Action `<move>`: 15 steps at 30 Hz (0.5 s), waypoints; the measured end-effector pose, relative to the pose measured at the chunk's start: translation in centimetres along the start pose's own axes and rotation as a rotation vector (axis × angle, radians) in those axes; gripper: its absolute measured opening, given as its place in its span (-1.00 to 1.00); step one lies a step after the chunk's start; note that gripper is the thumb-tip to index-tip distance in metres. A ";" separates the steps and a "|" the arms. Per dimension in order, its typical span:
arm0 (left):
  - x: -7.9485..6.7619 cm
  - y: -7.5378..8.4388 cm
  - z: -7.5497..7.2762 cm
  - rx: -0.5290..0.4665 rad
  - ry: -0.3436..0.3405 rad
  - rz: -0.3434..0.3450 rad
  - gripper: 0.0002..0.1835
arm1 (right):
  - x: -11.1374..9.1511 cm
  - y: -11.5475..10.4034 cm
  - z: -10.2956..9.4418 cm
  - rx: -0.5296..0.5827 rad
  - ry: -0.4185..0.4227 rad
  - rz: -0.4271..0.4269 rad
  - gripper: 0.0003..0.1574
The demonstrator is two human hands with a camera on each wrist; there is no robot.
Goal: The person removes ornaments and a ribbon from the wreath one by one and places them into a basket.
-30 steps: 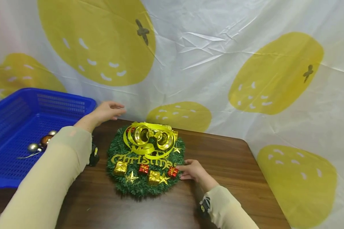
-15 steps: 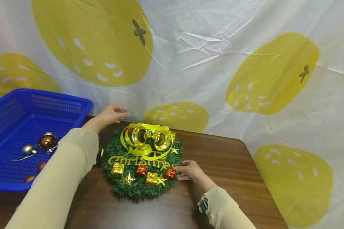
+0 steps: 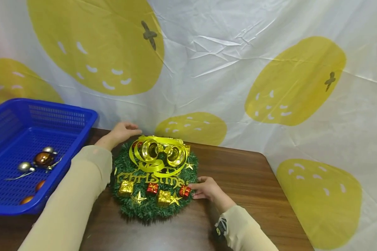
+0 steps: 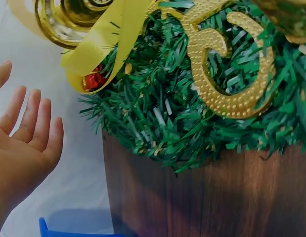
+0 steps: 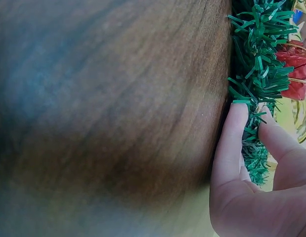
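Note:
A green tinsel Christmas wreath (image 3: 144, 212) lies on the wooden table, trimmed with gold lettering (image 3: 164, 180), foil gift boxes (image 3: 164, 198) and gold stars. Two gold bells (image 3: 175, 155) with a yellow ribbon (image 3: 158, 173) sit at its far part. My right hand (image 3: 208, 189) pinches the wreath's right edge between thumb and fingers; in the right wrist view the fingers (image 5: 231, 133) lie on the table side of the tinsel. Beyond the wreath's far left edge is my left hand (image 3: 122, 132). Its fingers are relaxed and hold nothing, with a gap to the tinsel in the left wrist view.
At the left stands a blue plastic basket (image 3: 63, 107) holding several ornaments, among them a brown bauble (image 3: 44, 159) and a silver one (image 3: 24, 166). A white curtain (image 3: 213, 80) with yellow fruit prints hangs right behind the table (image 3: 232, 167).
My left hand has come down toward the wreath's far left edge. My right hand keeps its hold on the right edge. The whole view has shifted slightly, showing more of the basket's ornaments.

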State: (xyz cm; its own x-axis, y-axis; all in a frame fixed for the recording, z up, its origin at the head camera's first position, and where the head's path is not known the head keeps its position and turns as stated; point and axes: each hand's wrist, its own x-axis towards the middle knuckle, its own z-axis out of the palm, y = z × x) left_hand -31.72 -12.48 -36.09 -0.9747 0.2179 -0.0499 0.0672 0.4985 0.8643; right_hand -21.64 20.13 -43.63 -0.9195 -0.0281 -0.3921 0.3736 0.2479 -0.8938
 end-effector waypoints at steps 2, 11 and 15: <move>0.2 -0.2 0.3 0.009 -0.003 0.002 -0.43 | 0.0 0.0 0.0 0.001 0.000 0.002 -0.13; 0.5 -0.9 1.2 0.041 -0.023 -0.006 -0.44 | -0.5 0.3 0.2 0.011 -0.016 -0.001 -0.16; 0.4 -1.3 1.4 0.052 -0.035 -0.007 -0.46 | -0.7 0.3 0.4 0.011 -0.015 -0.003 -0.18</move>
State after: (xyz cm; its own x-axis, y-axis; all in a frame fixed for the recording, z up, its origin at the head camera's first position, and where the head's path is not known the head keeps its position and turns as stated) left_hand -31.90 -11.88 -37.91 -0.9672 0.2431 -0.0737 0.0726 0.5426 0.8369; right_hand -20.86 19.87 -43.72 -0.9186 -0.0434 -0.3929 0.3725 0.2370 -0.8973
